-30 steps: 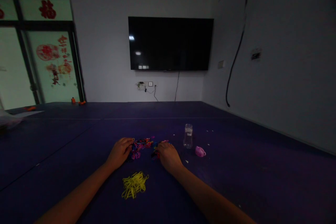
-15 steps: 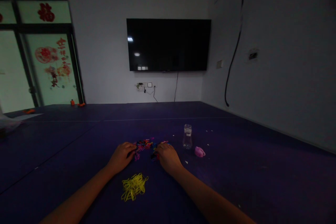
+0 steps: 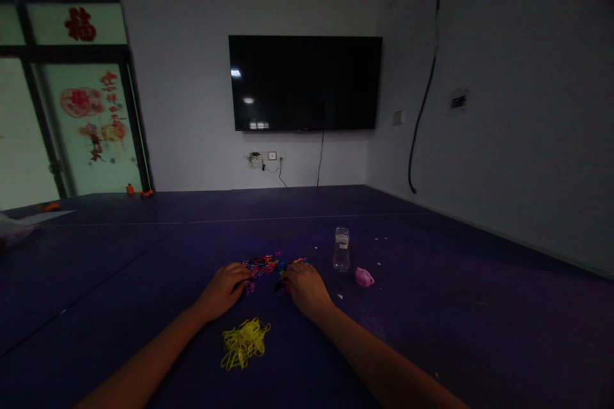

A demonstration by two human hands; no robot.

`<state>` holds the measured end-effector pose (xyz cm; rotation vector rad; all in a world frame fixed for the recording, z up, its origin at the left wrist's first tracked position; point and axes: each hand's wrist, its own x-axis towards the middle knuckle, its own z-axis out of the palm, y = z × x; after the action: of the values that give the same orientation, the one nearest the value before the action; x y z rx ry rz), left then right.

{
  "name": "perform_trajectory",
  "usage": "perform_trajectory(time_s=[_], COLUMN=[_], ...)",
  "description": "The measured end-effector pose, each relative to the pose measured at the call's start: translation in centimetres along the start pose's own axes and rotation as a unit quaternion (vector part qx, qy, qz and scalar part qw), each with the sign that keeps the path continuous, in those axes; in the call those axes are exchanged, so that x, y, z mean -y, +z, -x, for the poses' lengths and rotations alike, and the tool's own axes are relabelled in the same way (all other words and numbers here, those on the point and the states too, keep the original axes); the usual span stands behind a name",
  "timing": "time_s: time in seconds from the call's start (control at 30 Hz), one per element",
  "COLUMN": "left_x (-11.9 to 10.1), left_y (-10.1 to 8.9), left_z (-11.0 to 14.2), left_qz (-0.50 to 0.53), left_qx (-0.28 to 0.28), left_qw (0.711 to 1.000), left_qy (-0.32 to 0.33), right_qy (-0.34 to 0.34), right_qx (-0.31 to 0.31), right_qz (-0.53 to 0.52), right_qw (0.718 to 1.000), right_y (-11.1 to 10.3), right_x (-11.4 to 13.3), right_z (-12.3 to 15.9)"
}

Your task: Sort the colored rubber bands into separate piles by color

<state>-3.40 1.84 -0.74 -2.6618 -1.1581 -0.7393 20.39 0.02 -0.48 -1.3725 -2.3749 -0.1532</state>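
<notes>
A heap of mixed-colour rubber bands [image 3: 265,263] lies on the dark blue table [image 3: 432,307]. My left hand [image 3: 221,289] rests at the heap's left edge with its fingers curled, pinching at the bands. At the heap's right edge my right hand [image 3: 303,287] is curled over some bands too. What each hand grips is too dark and small to name. Nearer to me, between my forearms, sits a separate pile of yellow rubber bands [image 3: 244,342].
A small clear bottle [image 3: 341,248] stands right of the heap, with a pink lid or cap [image 3: 364,277] lying beside it. A black screen [image 3: 304,83] hangs on the far wall. Glass doors with red decorations [image 3: 84,121] are at the left.
My left hand has drawn back a little towards me from the heap. The right hand has barely shifted. The view has drifted slightly.
</notes>
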Motion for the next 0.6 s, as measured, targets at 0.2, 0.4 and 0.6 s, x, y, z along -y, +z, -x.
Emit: perform_trajectory(time_s=[0.2,0.4,0.6], left_x=[-0.2,-0.7,-1.0], left_y=[0.0,-0.7,-0.9], left_z=[0.0,-0.3,-0.3], left_qz=[0.014,0.003,0.007], left_qx=[0.0,0.026,0.021], left_qw=[1.0,0.999,1.0], left_qy=[0.013,0.02,0.008], right_qy=[-0.004,-0.004,-0.006], right_qx=[-0.001,0.006,0.002], right_qz=[-0.002,-0.003,-0.003], right_qw=[1.0,1.0,1.0], right_y=[0.1,-0.4,-0.5], right_x=[-0.1,0.1,0.3], right_z=[0.0,0.1,0.2])
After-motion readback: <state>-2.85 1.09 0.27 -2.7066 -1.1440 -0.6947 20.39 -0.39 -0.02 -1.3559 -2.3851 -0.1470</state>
